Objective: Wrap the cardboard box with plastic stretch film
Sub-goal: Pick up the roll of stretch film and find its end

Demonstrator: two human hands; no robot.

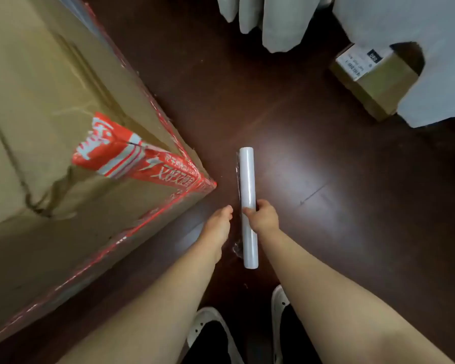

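A large cardboard box (50, 114) with red printed tape along its edges fills the left of the head view, one corner pointing at the roll. A white roll of stretch film (248, 177) lies along the dark floor, a loose clear edge of film showing on its left side. My right hand (264, 216) grips the roll near its middle. My left hand (218, 224) hovers just left of the roll, fingers relaxed, holding nothing, between the roll and the box corner.
Dark wooden floor (339, 206) spreads to the right. A small cardboard box with a white label (371, 77) sits at the upper right, partly under pale cloth (418, 35). More pale fabric hangs at the top centre. My two shoes (208, 327) stand at the bottom.
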